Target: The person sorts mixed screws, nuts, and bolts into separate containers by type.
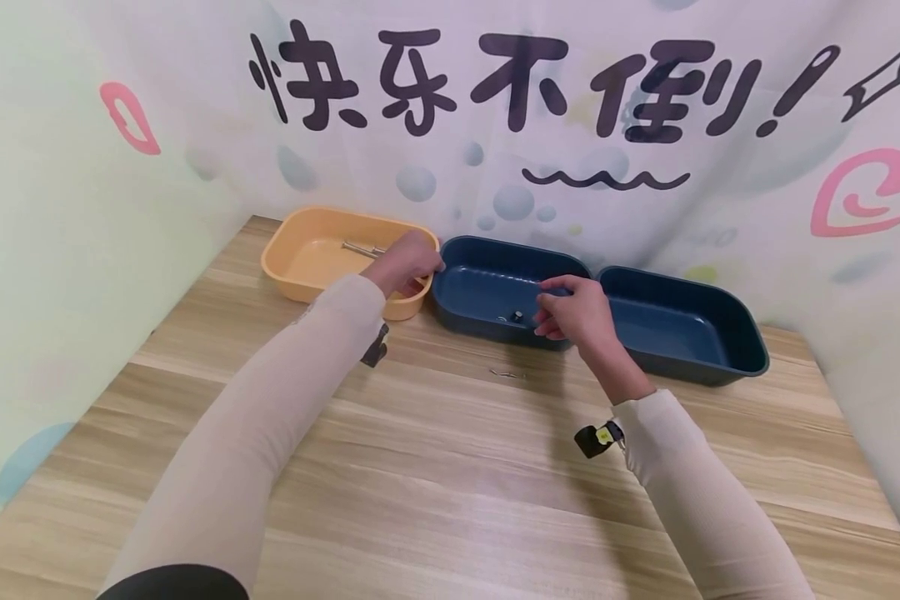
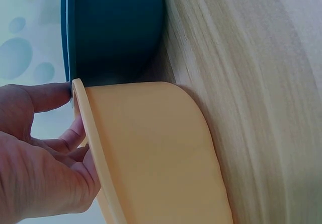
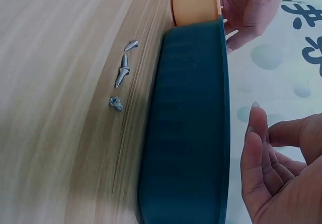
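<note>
My left hand [image 1: 408,257] reaches over the right end of a yellow tray [image 1: 311,287]. Its thumb rests at the rim beside the blue tray, while the other fingers dip inside and their tips are hidden by the wall. Long metal bolts [image 1: 360,249] lie in this tray near the hand. My right hand [image 1: 576,314] hovers above the right part of the middle blue tray [image 1: 465,323], fingers loosely bent, with nothing visible between them. A small metal piece [image 1: 518,316] sits in that tray. Three small screws [image 3: 122,72] lie on the table in front of it.
A second dark blue tray [image 1: 720,373] stands to the right, in line with the others. The wooden table [image 1: 420,483] extends toward me. A printed cloth [image 1: 450,100] hangs behind the trays. Each wrist carries a small black camera [image 1: 591,442].
</note>
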Demonstrator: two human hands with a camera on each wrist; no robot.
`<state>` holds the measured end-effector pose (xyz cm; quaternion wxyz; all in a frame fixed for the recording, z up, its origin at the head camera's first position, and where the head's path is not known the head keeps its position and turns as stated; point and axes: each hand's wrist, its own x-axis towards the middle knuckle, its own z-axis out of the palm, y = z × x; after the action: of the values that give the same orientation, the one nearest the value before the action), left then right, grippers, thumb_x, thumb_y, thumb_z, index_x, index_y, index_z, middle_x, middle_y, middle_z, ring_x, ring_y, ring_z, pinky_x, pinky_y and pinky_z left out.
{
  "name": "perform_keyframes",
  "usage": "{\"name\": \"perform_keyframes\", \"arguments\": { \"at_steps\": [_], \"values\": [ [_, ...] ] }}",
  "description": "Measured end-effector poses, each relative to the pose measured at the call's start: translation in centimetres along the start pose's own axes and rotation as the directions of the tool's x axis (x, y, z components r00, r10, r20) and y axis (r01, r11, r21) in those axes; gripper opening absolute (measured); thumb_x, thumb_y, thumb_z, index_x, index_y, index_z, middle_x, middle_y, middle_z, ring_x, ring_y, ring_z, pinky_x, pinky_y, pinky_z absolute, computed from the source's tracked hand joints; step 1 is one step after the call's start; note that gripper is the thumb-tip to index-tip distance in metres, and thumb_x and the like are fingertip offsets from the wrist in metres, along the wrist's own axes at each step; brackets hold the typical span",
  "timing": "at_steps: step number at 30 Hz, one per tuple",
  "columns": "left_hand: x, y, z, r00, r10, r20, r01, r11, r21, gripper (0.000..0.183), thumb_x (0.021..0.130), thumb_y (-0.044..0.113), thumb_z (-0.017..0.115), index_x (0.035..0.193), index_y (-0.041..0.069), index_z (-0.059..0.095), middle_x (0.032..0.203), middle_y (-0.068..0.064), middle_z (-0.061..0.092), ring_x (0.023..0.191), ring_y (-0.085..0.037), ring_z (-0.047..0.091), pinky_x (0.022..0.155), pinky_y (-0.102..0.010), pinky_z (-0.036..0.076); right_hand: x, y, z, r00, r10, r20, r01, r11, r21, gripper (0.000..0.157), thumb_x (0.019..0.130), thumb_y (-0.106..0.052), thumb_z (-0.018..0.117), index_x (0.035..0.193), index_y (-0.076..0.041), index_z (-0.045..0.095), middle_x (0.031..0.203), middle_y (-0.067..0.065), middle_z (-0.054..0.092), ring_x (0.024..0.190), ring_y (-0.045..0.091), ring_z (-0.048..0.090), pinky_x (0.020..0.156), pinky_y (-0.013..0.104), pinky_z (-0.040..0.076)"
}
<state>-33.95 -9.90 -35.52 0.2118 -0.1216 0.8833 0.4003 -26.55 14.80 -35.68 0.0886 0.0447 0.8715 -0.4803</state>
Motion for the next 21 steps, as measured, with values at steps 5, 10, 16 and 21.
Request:
{"name": "perform_keyframes", "arguments": {
  "at_steps": [5, 10, 16, 21],
  "values": [
    [0.13, 0.11, 0.02, 1.0, 0.0, 0.001, 0.0, 1.0, -0.001, 0.026, 0.095, 0.017, 0.06, 0.116, 0.005, 0.054, 0.106, -0.01, 0.056, 0.09, -0.029, 0.065, 0.074, -0.039, 0.059, 0.0, 0.06, -0.04, 1.0, 0.004, -0.001, -0.004, 1.0, -0.006, 0.027, 0.099, -0.02, 0.057, 0.123, -0.009, 0.06, 0.082, 0.013, 0.069, 0.074, 0.034, 0.071, 0.069, 0.039, 0.059],
    [0.15, 0.18, 0.04, 1.0, 0.001, 0.002, -0.001, 1.0, -0.009, 0.027, 0.095, 0.018, 0.059, 0.118, 0.006, 0.054, 0.104, -0.009, 0.054, 0.091, -0.03, 0.065, 0.073, -0.039, 0.058, 0.11, 0.11, -0.08, 1.0, 0.017, 0.003, -0.017, 1.0, -0.004, 0.026, 0.099, -0.021, 0.057, 0.122, -0.01, 0.06, 0.081, 0.011, 0.068, 0.075, 0.034, 0.071, 0.066, 0.035, 0.059],
    [0.05, 0.14, -0.06, 1.0, 0.004, 0.011, -0.004, 1.0, 0.002, 0.022, 0.095, 0.018, 0.058, 0.113, 0.005, 0.055, 0.098, -0.009, 0.054, 0.093, -0.03, 0.065, 0.075, -0.039, 0.058, 0.07, -0.09, -0.1, 1.0, 0.011, 0.009, -0.011, 1.0, -0.003, 0.025, 0.099, -0.023, 0.057, 0.12, -0.009, 0.061, 0.079, 0.01, 0.068, 0.076, 0.035, 0.071, 0.064, 0.033, 0.059],
    [-0.07, 0.08, -0.11, 1.0, -0.009, 0.021, 0.009, 1.0, 0.006, 0.023, 0.096, 0.019, 0.058, 0.115, 0.005, 0.055, 0.103, -0.009, 0.056, 0.094, -0.03, 0.064, 0.077, -0.04, 0.058, 0.17, -0.2, -0.08, 1.0, 0.014, 0.017, -0.014, 1.0, -0.003, 0.026, 0.098, -0.024, 0.058, 0.12, -0.009, 0.061, 0.08, 0.01, 0.069, 0.079, 0.036, 0.071, 0.065, 0.032, 0.058]
  ]
}}
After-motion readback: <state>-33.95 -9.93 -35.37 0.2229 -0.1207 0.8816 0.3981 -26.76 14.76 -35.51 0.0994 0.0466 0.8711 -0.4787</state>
